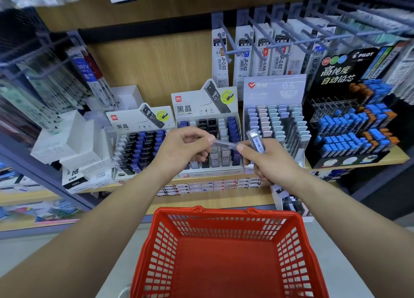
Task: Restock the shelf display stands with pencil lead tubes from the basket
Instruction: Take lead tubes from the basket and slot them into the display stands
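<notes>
Right in front of the middle white cardboard display stand (207, 109), both hands meet at about chest height over the red plastic mesh basket (226, 253). The left hand (179, 151) has thumb and index finger pinched on one end of a clear slim pencil lead tube (224, 144), which lies roughly level and sticks out toward 3 o'clock from that pinch. The other end of the tube touches the thumb tip of the right hand (272, 163), so the tube bridges the gap between the two hands. The right hand is curled shut around a second translucent lead tube with a barcode label (255, 142), which pokes up out of the fist toward 11 o'clock; can't tell whether there are more tubes bundled in that fist.

From the hands, the second white stand with black and blue tubes (139, 141) sits at 9 o'clock, the pale lilac stand with pastel-capped tubes (274, 118) at 2 o'clock, and the black stand full of blue and orange tubes (349, 123) further out at 3 o'clock. All four stand on the wooden shelf (246, 199). The basket sits at 6 o'clock below the hands, and what I can see of its floor shows just red plastic.
</notes>
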`<state>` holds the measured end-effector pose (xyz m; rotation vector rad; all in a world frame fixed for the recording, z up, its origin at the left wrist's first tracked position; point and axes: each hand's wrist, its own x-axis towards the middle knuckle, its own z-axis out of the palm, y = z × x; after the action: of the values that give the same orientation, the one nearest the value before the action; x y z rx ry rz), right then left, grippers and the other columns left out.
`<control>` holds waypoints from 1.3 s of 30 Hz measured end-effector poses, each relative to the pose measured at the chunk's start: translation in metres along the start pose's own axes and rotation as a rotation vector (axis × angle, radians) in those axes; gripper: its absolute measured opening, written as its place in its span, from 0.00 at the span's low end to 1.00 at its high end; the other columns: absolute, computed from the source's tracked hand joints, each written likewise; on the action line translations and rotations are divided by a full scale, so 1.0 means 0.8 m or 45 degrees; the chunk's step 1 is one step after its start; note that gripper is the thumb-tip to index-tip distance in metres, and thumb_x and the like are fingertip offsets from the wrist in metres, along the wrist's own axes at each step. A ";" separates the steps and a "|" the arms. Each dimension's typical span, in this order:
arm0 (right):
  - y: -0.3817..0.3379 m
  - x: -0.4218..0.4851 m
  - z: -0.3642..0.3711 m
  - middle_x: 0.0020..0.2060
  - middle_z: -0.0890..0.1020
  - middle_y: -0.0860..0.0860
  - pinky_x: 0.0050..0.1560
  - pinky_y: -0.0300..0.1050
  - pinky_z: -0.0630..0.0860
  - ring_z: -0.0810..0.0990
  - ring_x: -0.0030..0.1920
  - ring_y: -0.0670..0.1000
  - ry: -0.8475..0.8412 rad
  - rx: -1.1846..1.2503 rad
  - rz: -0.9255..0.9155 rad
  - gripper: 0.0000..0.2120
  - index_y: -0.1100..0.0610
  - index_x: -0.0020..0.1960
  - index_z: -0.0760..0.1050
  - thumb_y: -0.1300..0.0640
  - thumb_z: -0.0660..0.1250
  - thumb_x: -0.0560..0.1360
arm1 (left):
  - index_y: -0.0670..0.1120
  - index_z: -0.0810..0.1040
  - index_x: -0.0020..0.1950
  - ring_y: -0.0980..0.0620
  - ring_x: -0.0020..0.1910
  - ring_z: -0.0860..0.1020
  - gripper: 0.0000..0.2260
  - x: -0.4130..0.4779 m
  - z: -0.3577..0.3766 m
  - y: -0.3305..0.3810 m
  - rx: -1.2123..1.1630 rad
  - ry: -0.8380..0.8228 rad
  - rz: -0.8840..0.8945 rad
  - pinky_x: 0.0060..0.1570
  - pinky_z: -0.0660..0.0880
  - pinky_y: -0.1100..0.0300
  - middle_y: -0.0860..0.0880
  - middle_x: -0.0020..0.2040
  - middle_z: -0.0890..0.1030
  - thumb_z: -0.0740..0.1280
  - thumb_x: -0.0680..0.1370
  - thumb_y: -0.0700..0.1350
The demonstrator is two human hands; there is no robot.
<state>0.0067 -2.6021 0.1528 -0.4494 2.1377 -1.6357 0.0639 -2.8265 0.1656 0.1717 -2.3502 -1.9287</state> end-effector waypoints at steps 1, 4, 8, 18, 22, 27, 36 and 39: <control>0.001 0.001 0.000 0.19 0.68 0.44 0.22 0.37 0.61 0.62 0.19 0.48 0.002 -0.005 0.001 0.17 0.55 0.37 0.74 0.49 0.64 0.82 | 0.49 0.87 0.46 0.51 0.38 0.83 0.01 0.000 0.000 -0.002 -0.018 0.030 -0.014 0.42 0.81 0.61 0.44 0.40 0.86 0.75 0.77 0.45; 0.006 0.005 -0.004 0.23 0.69 0.52 0.25 0.41 0.61 0.62 0.22 0.51 0.042 -0.013 0.007 0.19 0.60 0.38 0.77 0.48 0.65 0.81 | 0.52 0.87 0.47 0.49 0.39 0.83 0.05 -0.001 -0.001 -0.006 0.001 0.041 -0.068 0.47 0.83 0.55 0.47 0.40 0.85 0.77 0.75 0.41; 0.009 0.008 -0.007 0.34 0.84 0.53 0.22 0.38 0.64 0.66 0.21 0.46 0.036 -0.024 -0.022 0.09 0.57 0.45 0.82 0.55 0.67 0.80 | 0.52 0.85 0.48 0.47 0.39 0.84 0.09 -0.006 -0.001 -0.009 0.062 0.005 -0.101 0.44 0.83 0.54 0.50 0.41 0.85 0.76 0.75 0.38; 0.010 0.010 -0.006 0.32 0.85 0.50 0.26 0.28 0.68 0.75 0.24 0.39 0.201 -0.050 -0.161 0.05 0.58 0.45 0.84 0.59 0.71 0.78 | 0.41 0.79 0.49 0.53 0.34 0.82 0.08 -0.013 0.019 0.000 0.145 -0.065 -0.152 0.34 0.79 0.62 0.47 0.37 0.85 0.77 0.74 0.37; 0.013 0.011 -0.009 0.34 0.85 0.45 0.34 0.31 0.72 0.81 0.33 0.41 0.203 -0.297 -0.147 0.06 0.52 0.41 0.83 0.54 0.72 0.77 | 0.48 0.81 0.49 0.57 0.34 0.82 0.10 -0.003 0.006 0.015 0.216 0.172 -0.058 0.38 0.80 0.63 0.49 0.40 0.86 0.77 0.74 0.37; 0.023 0.016 -0.012 0.31 0.82 0.42 0.35 0.36 0.70 0.79 0.34 0.40 0.233 -0.418 -0.094 0.07 0.50 0.38 0.81 0.53 0.75 0.74 | 0.50 0.82 0.47 0.55 0.41 0.81 0.09 0.031 -0.029 0.038 0.267 0.436 0.183 0.47 0.80 0.63 0.49 0.44 0.85 0.77 0.74 0.37; 0.029 0.019 -0.009 0.32 0.82 0.47 0.31 0.27 0.69 0.78 0.31 0.38 0.156 -0.571 -0.099 0.05 0.51 0.40 0.80 0.54 0.76 0.72 | 0.53 0.82 0.45 0.55 0.40 0.80 0.08 0.081 -0.021 -0.004 0.884 0.250 0.183 0.48 0.77 0.62 0.51 0.42 0.83 0.76 0.75 0.40; 0.030 0.020 -0.008 0.34 0.82 0.47 0.31 0.27 0.69 0.77 0.31 0.37 0.135 -0.572 -0.079 0.05 0.50 0.41 0.79 0.55 0.76 0.72 | 0.52 0.82 0.45 0.59 0.38 0.77 0.08 0.086 -0.014 -0.013 0.973 0.160 0.172 0.47 0.75 0.64 0.57 0.38 0.80 0.75 0.75 0.39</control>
<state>-0.0107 -2.5980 0.1290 -0.5747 2.6008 -1.2233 -0.0022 -2.8492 0.1578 0.1705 -2.7837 -0.8536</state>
